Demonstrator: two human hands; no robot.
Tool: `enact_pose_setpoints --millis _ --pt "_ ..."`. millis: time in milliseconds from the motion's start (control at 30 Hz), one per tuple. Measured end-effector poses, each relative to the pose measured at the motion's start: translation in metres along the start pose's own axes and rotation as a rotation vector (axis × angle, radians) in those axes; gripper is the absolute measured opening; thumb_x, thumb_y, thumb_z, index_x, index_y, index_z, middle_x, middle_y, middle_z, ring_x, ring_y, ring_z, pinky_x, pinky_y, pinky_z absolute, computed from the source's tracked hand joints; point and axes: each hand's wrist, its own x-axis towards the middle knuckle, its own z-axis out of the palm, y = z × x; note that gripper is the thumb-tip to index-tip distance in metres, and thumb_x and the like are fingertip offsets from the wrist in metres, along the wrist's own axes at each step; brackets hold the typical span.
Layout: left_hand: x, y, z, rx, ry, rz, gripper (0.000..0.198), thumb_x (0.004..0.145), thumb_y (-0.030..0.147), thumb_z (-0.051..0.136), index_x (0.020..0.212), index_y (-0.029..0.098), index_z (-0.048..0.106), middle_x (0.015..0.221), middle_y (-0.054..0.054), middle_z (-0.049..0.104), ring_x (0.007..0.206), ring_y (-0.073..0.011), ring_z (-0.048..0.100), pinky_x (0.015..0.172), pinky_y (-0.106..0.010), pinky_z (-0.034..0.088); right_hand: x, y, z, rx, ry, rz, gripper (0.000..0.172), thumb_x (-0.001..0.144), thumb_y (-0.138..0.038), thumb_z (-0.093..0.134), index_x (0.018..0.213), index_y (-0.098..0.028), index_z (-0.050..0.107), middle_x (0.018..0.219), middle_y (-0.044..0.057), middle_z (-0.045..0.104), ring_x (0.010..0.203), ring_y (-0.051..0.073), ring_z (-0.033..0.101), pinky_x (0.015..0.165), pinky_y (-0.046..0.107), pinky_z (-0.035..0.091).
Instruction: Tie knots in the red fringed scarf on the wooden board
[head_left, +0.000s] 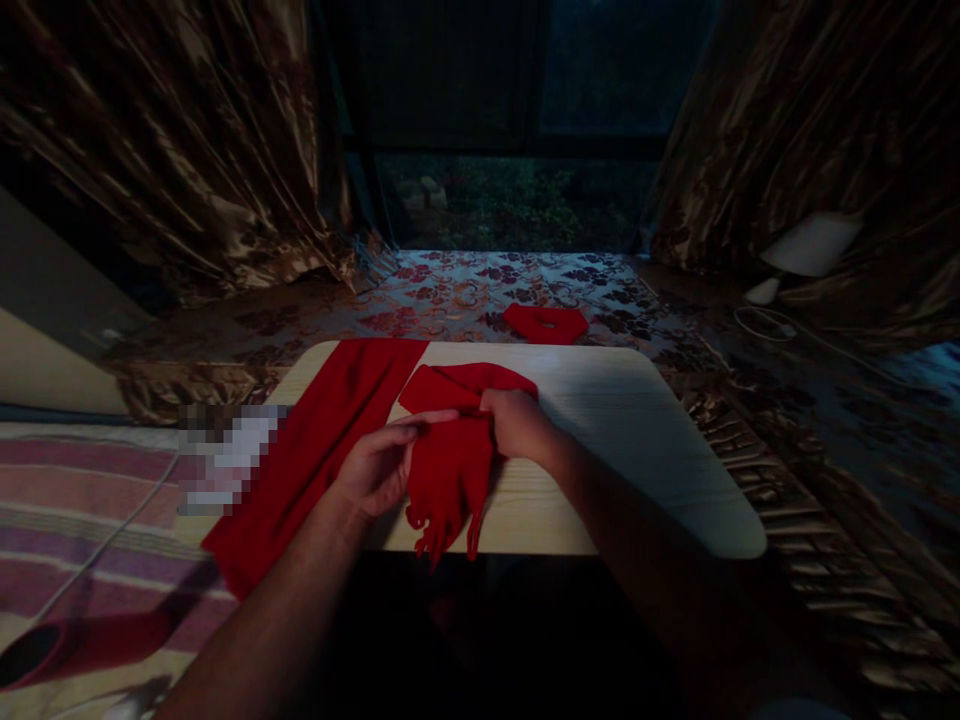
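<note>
A red scarf (450, 465) with a fringed end lies on a small pale wooden table (622, 440), the fringe hanging over the near edge. Its upper part is looped or folded over. My right hand (517, 422) is closed on the scarf at the right of the fold. From the left, my left hand (379, 465) reaches to the same fold; its index finger lies along the top edge, while other fingertips go partly out of sight behind the fabric. A longer flat red cloth (322, 450) lies slantwise across the table's left side, beneath my left forearm.
Another folded red cloth (546, 324) lies on the patterned window-seat cover (450, 290) behind the table. A white lamp (814, 243) with a cord stands at the right. On the striped bedding (97, 500) at the left lies a red cylindrical object (105, 645). Curtains (187, 130) frame the dark window.
</note>
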Motion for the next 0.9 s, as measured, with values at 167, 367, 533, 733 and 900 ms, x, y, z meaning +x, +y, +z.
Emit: enact_pose_setpoints --millis 167,367,533,733,900 --pt "0.014 -0.002 0.011 0.009 0.120 -0.100 0.051 0.078 0.011 0.058 0.128 0.004 0.064 0.099 -0.015 0.077 0.076 -0.0201 0.075 0.074 -0.028 0.062 0.007 0.012 0.016 0.373 0.339 0.095 0.010 0.090 -0.027 0.056 0.085 -0.020 0.061 0.069 -0.002 0.065 0.062 0.012 0.058 0.058 0.023 0.039" --pt "0.048 0.002 0.020 -0.053 0.246 -0.148 0.039 0.078 0.010 0.057 0.114 0.006 0.070 0.078 -0.011 0.076 0.061 -0.0199 0.072 0.064 -0.029 0.062 -0.003 0.010 0.021 0.409 0.462 -0.137 0.005 0.085 -0.022 0.065 0.083 -0.021 0.061 0.083 0.001 0.065 0.076 0.015 0.057 0.071 0.025 0.043" --pt "0.069 0.000 0.015 -0.084 0.251 -0.197 0.028 0.084 0.023 0.062 0.106 0.007 0.071 0.075 -0.011 0.076 0.059 -0.0231 0.072 0.064 -0.035 0.063 -0.013 0.007 0.022 0.447 0.351 -0.277 0.006 0.083 -0.020 0.071 0.082 -0.020 0.065 0.082 0.001 0.064 0.078 0.015 0.058 0.073 0.025 0.045" --pt "0.072 -0.006 0.003 -0.100 0.265 -0.218 0.034 0.087 0.019 0.058 0.116 0.005 0.067 0.080 -0.013 0.078 0.067 -0.0240 0.075 0.072 -0.035 0.064 -0.010 0.011 0.025 0.486 0.415 -0.182 0.012 0.088 -0.029 0.066 0.081 -0.020 0.068 0.084 0.004 0.070 0.083 0.017 0.064 0.082 0.028 0.050" --pt "0.070 -0.008 -0.005 -0.114 0.229 -0.225 0.045 0.082 0.015 0.060 0.125 0.004 0.064 0.091 -0.015 0.079 0.079 -0.0278 0.077 0.082 -0.040 0.063 0.009 0.030 0.025 0.693 0.455 0.145 0.025 0.090 -0.019 0.056 0.110 -0.017 0.071 0.111 0.010 0.076 0.099 0.018 0.071 0.092 0.032 0.055"
